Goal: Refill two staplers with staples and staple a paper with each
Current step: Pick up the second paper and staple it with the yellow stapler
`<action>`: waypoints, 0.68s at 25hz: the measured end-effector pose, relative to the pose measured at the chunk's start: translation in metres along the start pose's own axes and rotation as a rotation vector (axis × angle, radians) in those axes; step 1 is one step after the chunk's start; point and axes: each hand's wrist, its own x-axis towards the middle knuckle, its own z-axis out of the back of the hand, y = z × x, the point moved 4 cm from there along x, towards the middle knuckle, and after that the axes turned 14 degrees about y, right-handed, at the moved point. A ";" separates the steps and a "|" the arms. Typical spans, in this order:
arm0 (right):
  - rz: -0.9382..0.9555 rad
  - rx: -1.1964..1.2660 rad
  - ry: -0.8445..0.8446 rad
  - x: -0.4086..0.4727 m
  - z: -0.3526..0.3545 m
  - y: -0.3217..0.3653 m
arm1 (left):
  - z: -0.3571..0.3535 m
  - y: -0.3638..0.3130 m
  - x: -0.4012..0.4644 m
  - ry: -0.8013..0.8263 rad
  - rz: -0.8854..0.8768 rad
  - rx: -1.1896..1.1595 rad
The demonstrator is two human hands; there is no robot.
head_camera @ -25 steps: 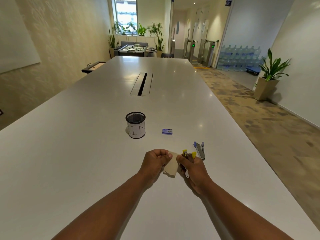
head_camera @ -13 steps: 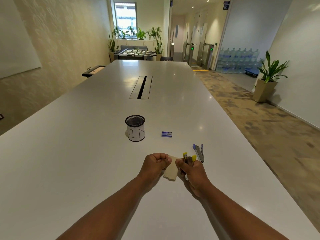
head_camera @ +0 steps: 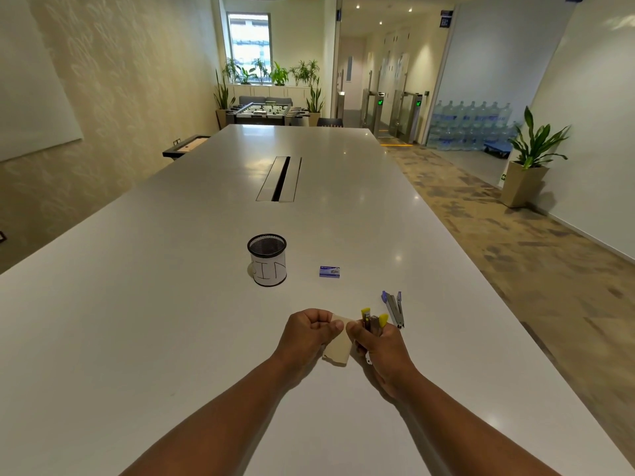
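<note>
1. Left hand [head_camera: 309,333] pinches a small beige paper [head_camera: 338,352].
2. Right hand [head_camera: 381,345] grips the yellow stapler [head_camera: 374,321] beside the paper.
3. Blue stapler [head_camera: 393,309] lies opened on the tabletop [head_camera: 137,321]; staple box [head_camera: 329,272] sits near the mesh cup [head_camera: 267,260].

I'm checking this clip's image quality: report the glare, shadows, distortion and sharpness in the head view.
Head view: ceiling lights leave small bright glare spots on the glossy white table; soft shadows sit under both hands and beside the mesh cup; wide-angle distortion bows the walls and stretches the forearms; the yellow stapler in the right hand is small and slightly soft, and the staple box print is unreadable.
</note>
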 end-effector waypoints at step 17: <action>-0.052 0.022 0.076 0.011 0.005 -0.011 | 0.005 0.000 0.002 -0.033 0.006 -0.041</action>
